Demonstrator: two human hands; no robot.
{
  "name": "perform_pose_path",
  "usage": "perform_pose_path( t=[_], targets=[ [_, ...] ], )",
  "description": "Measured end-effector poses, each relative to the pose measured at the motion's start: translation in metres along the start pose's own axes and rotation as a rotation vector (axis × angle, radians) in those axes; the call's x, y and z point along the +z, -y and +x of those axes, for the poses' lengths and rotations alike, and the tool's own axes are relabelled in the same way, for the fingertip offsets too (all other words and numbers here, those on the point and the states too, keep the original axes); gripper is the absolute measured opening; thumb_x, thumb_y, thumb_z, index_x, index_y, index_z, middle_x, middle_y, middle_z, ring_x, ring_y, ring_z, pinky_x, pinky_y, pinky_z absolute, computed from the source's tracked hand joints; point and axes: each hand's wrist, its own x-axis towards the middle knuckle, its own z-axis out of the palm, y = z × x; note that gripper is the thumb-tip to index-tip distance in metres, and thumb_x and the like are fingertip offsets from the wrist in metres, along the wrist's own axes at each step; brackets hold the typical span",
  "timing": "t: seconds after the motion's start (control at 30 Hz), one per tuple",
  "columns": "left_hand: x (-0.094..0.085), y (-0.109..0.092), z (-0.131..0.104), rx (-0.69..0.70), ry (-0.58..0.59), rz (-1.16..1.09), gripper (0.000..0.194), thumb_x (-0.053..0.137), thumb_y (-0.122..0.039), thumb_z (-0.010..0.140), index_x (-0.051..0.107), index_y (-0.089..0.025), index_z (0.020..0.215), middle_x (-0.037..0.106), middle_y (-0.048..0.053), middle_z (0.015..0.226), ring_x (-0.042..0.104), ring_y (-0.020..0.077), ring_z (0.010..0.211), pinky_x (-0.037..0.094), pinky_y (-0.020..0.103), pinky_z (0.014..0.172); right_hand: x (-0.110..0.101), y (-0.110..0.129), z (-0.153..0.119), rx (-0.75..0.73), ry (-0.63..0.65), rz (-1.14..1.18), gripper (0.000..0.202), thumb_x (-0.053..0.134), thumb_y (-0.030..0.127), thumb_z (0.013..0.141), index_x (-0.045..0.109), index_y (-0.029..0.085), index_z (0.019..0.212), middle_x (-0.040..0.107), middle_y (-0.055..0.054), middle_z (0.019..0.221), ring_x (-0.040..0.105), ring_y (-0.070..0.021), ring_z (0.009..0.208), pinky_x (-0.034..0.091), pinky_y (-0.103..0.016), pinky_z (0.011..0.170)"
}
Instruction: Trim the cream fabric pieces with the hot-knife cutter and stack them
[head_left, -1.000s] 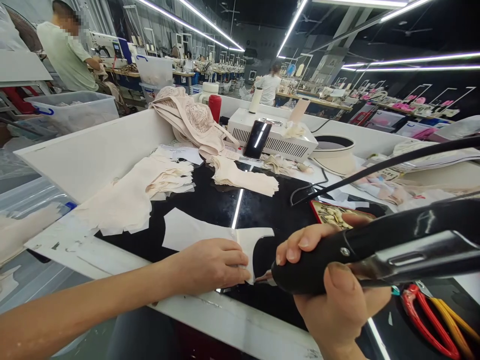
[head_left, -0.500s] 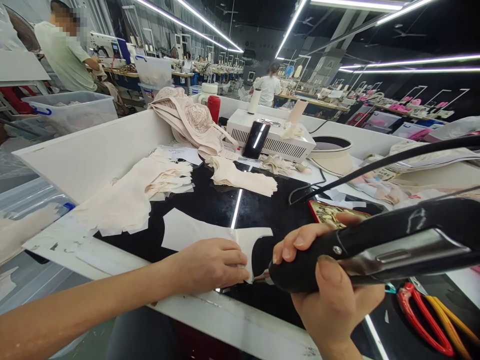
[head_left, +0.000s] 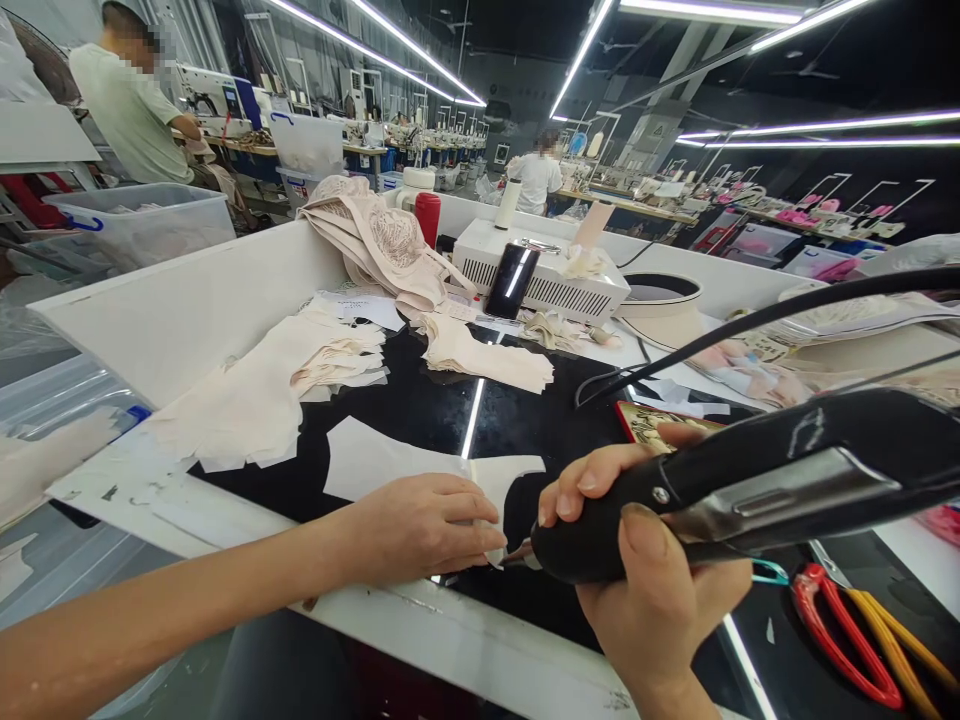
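Observation:
My left hand (head_left: 427,530) lies over the right part of a white fabric piece (head_left: 375,460), fingers stretched out and resting on it; its thumb is mostly hidden. The piece lies flat on a glossy black work surface (head_left: 427,410). In my right hand (head_left: 652,590) is a black handheld tool (head_left: 720,480) with a metal lever along its side and a cable. Its narrow metal tip (head_left: 521,553) meets the fabric's near edge, right beside my left fingertips. My right fingers wrap round the tool's front end.
Stacked cream fabric pieces (head_left: 255,390) lie left, with a smaller stack (head_left: 487,355) farther back. Red-handled scissors (head_left: 844,630) and a yellow-handled tool (head_left: 892,635) lie at right. A phone (head_left: 512,280) leans on a vented white box (head_left: 547,270). The black cable (head_left: 750,320) arches overhead at right.
The tool and my right hand have shifted slightly left and tilted a little. The tip stays at the fabric edge. My left fingers have moved slightly right; the fabric has hardly moved.

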Motion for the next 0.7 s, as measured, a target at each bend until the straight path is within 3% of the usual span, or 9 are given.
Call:
perform_pose_path(
  t=[0.1,0.27,0.5,0.7],
  targets=[
    [-0.002,0.001,-0.003,-0.031,0.002,-0.009,0.023,0.057,-0.026,0.114,0.072,-0.013,0.124,0.077,0.012,0.118,0.071,0.0234,0.113,0.058,0.038,0.107,0.001,0.001,-0.003,-0.004,0.007,0.014,0.038,0.081,0.032,0.093,0.061,0.029,0.124,0.068,0.003,0.082,0.064,-0.0157,0.06,0.059,-0.031,0.052],
    [-0.011,-0.007,-0.009,-0.024,0.056,-0.07,0.017,0.062,-0.025,0.111,0.073,-0.013,0.117,0.078,0.009,0.108,0.073,0.0208,0.106,0.058,0.034,0.107,-0.005,0.007,0.0,0.011,0.066,0.025,0.04,0.082,0.036,0.092,0.061,0.03,0.126,0.068,0.003,0.081,0.063,-0.0161,0.058,0.057,-0.03,0.046],
    [-0.031,-0.025,-0.005,-0.002,0.17,-0.146,0.015,0.064,-0.022,0.11,0.07,-0.014,0.121,0.078,0.005,0.105,0.073,0.0164,0.096,0.056,0.03,0.109,-0.034,0.006,0.038,-0.067,-0.176,-0.054,0.037,0.086,0.03,0.085,0.065,0.026,0.115,0.069,0.004,0.077,0.063,-0.0153,0.055,0.058,-0.029,0.046],
    [-0.02,-0.016,0.02,0.02,0.12,-0.038,0.01,0.063,-0.012,0.107,0.07,-0.013,0.115,0.075,0.005,0.1,0.071,0.017,0.094,0.059,0.03,0.099,-0.048,-0.002,0.039,-0.072,-0.164,-0.089,0.042,0.086,0.032,0.085,0.063,0.027,0.12,0.068,0.004,0.079,0.063,-0.0153,0.057,0.058,-0.03,0.047]
  ],
)
